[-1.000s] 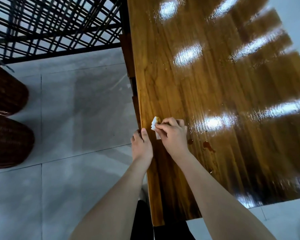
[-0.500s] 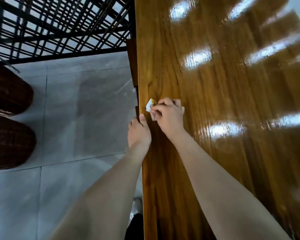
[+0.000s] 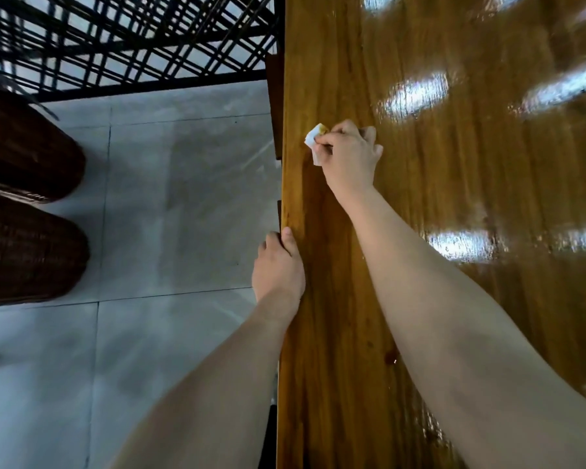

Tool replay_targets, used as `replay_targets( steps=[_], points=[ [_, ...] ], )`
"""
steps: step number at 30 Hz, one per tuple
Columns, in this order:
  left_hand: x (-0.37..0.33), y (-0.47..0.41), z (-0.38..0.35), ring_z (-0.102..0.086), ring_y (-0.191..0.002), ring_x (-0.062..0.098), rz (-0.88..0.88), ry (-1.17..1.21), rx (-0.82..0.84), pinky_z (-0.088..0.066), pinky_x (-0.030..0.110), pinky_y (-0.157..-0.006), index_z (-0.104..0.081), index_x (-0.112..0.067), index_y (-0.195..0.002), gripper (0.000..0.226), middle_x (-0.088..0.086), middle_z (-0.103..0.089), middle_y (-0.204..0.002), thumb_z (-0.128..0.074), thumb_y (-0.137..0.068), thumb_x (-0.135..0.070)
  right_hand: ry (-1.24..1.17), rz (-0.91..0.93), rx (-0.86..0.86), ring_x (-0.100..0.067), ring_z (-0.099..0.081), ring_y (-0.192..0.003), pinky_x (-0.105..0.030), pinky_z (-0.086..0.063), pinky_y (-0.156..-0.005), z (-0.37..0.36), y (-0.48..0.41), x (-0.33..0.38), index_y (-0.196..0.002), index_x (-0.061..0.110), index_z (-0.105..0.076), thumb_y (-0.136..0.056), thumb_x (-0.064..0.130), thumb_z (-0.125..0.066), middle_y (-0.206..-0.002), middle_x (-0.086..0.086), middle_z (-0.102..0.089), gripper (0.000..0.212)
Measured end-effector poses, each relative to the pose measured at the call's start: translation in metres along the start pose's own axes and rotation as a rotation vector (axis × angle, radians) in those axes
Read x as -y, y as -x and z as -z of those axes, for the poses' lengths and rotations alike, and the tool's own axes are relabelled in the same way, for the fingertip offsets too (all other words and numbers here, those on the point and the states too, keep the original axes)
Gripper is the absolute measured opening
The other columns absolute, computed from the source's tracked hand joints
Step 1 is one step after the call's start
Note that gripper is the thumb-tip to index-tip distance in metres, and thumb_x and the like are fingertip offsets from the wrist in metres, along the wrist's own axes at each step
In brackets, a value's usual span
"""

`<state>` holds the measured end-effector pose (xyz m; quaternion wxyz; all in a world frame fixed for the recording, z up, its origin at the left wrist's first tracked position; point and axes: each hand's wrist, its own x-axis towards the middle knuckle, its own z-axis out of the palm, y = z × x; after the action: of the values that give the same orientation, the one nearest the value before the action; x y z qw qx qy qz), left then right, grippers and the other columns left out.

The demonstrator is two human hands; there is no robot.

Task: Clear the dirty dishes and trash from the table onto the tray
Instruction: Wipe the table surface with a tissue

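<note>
Our right grip [image 3: 349,157] is closed narrow around a crumpled white paper napkin [image 3: 313,137] and presses it down onto the glossy wooden bench [image 3: 454,164], close to the bench's left edge. Most of the napkin is hidden under the curled fingers; a white corner with a yellowish stain sticks out at the grip's front left, and a second white bit shows below the thumb. Our left grip [image 3: 278,265] sits nearer to us at the same edge, well apart from the napkin, with the thumb lying on top of the wood and the fingers folded down against the side, holding the bench edge. A small dark drop [image 3: 391,357] lies on the bench beside our right forearm. Left of the bench we see grey floor tiles [image 3: 166,214], two dark wicker pieces [image 3: 24,147] and a black metal grid [image 3: 132,38].
</note>
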<state>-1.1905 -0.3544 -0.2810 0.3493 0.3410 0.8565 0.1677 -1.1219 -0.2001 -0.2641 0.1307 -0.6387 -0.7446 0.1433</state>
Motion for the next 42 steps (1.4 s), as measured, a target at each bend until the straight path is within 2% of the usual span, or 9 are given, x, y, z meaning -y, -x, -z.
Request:
replay_targets(
  steps=[9,13,18,22,27,31,35,38,42],
  points=[
    [0.001,0.003,-0.002,-0.056,-0.103,0.022,-0.015,0.028,-0.016,-0.041,0.03,-0.078,-0.049,-0.014,-0.124,0.052,0.006,-0.058,-0.116,-0.016,-0.102,-0.048,-0.003,0.027,0.044,-0.024,-0.04,-0.116,-0.032,-0.024,-0.081,0.006,0.034,-0.008,-0.119,0.026,-0.067,-0.098,0.034,-0.05,-0.124,0.005,-0.055,0.028],
    [0.001,0.002,-0.001,-0.056,-0.108,0.029,-0.021,0.048,-0.03,-0.043,0.038,-0.086,-0.05,-0.011,-0.122,0.052,0.012,-0.058,-0.12,-0.017,-0.103,-0.046,-0.008,0.03,0.056,-0.023,-0.04,-0.112,-0.031,-0.021,-0.079,0.008,0.075,-0.017,-0.117,0.028,-0.068,-0.097,0.035,-0.051,-0.119,0.009,-0.056,0.027],
    [0.0,0.006,0.002,-0.052,-0.116,0.032,-0.026,0.066,-0.057,-0.04,0.04,-0.094,-0.05,-0.008,-0.127,0.059,0.016,-0.053,-0.127,-0.019,-0.101,-0.051,0.015,0.039,0.078,-0.023,-0.04,-0.112,-0.03,-0.019,-0.078,0.013,0.125,-0.027,-0.117,0.027,-0.069,-0.097,0.033,-0.053,-0.118,0.008,-0.058,0.026],
    [0.006,0.021,0.004,-0.048,-0.12,0.031,-0.054,0.028,-0.094,-0.04,0.042,-0.097,-0.045,-0.007,-0.133,0.06,0.014,-0.047,-0.132,-0.022,-0.101,-0.051,0.03,0.03,0.069,-0.022,-0.041,-0.11,-0.031,-0.02,-0.078,0.018,0.174,-0.035,-0.113,0.027,-0.071,-0.095,0.035,-0.057,-0.114,0.008,-0.061,0.025],
    [0.039,0.074,0.0,-0.041,-0.126,0.03,-0.08,-0.125,-0.088,-0.036,0.042,-0.101,-0.039,-0.009,-0.138,0.056,0.013,-0.042,-0.137,-0.025,-0.101,-0.048,0.014,0.032,0.026,-0.028,-0.056,-0.089,-0.035,-0.032,-0.07,0.025,0.246,-0.046,-0.092,0.022,-0.078,-0.074,0.025,-0.081,-0.09,0.007,-0.067,0.018],
    [0.068,0.12,-0.01,-0.034,-0.13,0.03,-0.072,-0.217,-0.078,-0.031,0.043,-0.104,-0.031,-0.01,-0.143,0.057,0.012,-0.035,-0.142,-0.028,-0.101,-0.047,-0.026,0.006,0.013,-0.023,-0.054,-0.089,-0.031,-0.034,-0.071,0.027,0.305,-0.056,-0.094,0.025,-0.078,-0.071,0.025,-0.082,-0.092,0.01,-0.065,0.024],
    [0.078,0.156,-0.02,-0.025,-0.138,0.029,-0.048,-0.221,-0.046,-0.024,0.041,-0.108,-0.016,-0.009,-0.151,0.064,0.011,-0.026,-0.152,-0.029,-0.101,-0.045,-0.074,-0.036,-0.017,-0.024,-0.055,-0.09,-0.032,-0.035,-0.074,0.025,0.344,-0.062,-0.094,0.025,-0.078,-0.069,0.021,-0.083,-0.095,0.008,-0.067,0.026],
    [0.084,0.169,-0.026,-0.029,-0.138,0.032,-0.089,-0.22,-0.066,-0.027,0.043,-0.106,-0.013,-0.004,-0.152,0.069,0.015,-0.03,-0.151,-0.034,-0.1,-0.044,-0.088,-0.041,-0.066,-0.023,-0.053,-0.091,-0.032,-0.034,-0.075,0.021,0.348,-0.063,-0.094,0.024,-0.078,-0.069,0.019,-0.083,-0.095,0.007,-0.067,0.026],
    [0.088,0.167,-0.028,-0.027,-0.138,0.03,-0.132,-0.282,-0.065,-0.028,0.041,-0.107,-0.006,-0.003,-0.152,0.075,0.015,-0.026,-0.152,-0.03,-0.099,-0.049,-0.084,-0.013,-0.095,-0.015,-0.041,-0.095,-0.032,-0.032,-0.075,0.021,0.341,-0.064,-0.093,0.023,-0.078,-0.069,0.02,-0.083,-0.095,0.006,-0.067,0.024]
  ],
)
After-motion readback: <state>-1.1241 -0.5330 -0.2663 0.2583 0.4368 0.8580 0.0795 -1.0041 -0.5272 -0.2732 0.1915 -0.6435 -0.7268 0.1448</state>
